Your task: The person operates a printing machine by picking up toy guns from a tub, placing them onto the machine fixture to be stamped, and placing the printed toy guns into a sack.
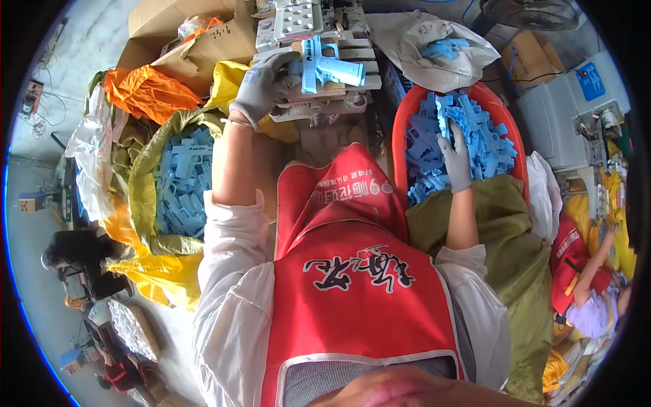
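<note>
A light blue plastic toy pistol [333, 70] lies on its side on the machine's fixture [363, 53] in front of me. My left hand [266, 83], in a grey glove, is closed at the pistol's left end, its fingertips partly hidden. To the right, my gloved right hand [456, 154] reaches over a red basin [397, 146] and pinches a blue toy pistol piece [443, 114] between thumb and fingers. Many similar blue pieces [485, 136] fill the basin around that hand.
An olive sack [141, 178] at my left holds blue toy pistols [183, 183]. Behind it are an orange bag [150, 93] and a cardboard box [203, 54]. A white sack [424, 41] stands beyond the basin, near a fan [536, 12]. Another person [590, 285] sits at far right.
</note>
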A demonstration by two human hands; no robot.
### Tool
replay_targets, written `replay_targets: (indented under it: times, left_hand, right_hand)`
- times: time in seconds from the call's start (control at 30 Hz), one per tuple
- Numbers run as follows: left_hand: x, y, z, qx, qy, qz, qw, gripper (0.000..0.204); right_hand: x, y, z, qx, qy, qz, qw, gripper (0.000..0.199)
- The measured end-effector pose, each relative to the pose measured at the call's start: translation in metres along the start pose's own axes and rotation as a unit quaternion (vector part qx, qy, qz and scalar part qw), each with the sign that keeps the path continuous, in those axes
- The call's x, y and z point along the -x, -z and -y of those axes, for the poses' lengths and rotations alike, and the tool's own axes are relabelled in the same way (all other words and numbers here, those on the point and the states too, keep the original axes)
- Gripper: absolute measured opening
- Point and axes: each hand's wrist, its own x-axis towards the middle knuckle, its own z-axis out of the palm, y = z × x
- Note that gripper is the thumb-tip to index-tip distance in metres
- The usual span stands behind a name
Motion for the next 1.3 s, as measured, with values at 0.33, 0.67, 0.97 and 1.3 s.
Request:
replay_targets:
  times: [0.33,0.67,0.97,1.3]
  left_hand:
    - [0.088,0.024,0.010,0.040,0.147,-0.215,0.965,0.036]
    - [0.269,0.079,0.056,-0.152,0.385,-0.385,0.825,0.032]
    - [0.273,0.024,0.080,-0.235,0.323,-0.175,0.900,0.039]
    - [0.264,0.030,0.045,-0.121,0.430,-0.123,0.886,0.028]
  right_hand:
    - [-0.063,-0.068,0.151,0.093,0.270,0.093,0.954,0.047]
    - [-0.117,-0.138,0.172,0.294,0.427,0.152,0.841,0.042]
    - [-0.101,-0.117,0.178,0.371,0.458,0.169,0.790,0.050]
    - [-0.049,0.036,0.000,0.339,0.008,0.091,0.936,0.038]
